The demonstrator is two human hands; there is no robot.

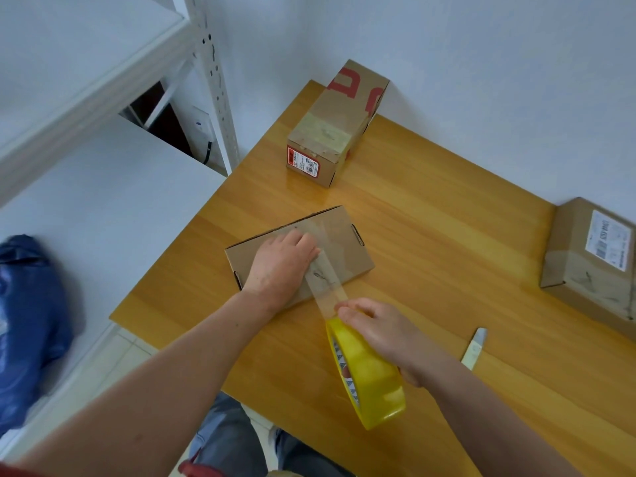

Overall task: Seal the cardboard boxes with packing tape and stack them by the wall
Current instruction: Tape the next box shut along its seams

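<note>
A flat cardboard box [347, 249] lies in the middle of the wooden table [430, 235]. My left hand [280, 266] presses flat on its top, fingers on a clear strip of tape [325, 280] that runs across the lid. That strip leads off the box's near edge to a yellow tape roll [370, 376], which my right hand [382, 333] grips just in front of the box. A long box with red print [339, 122] stands at the far edge against the wall. Another box with a white label [592, 266] sits at the right edge.
A knife [475, 347] lies on the table right of my right hand. A white metal shelf rack [103, 98] stands to the left, with a blue bag [27, 325] on its lower board. White walls close the far side.
</note>
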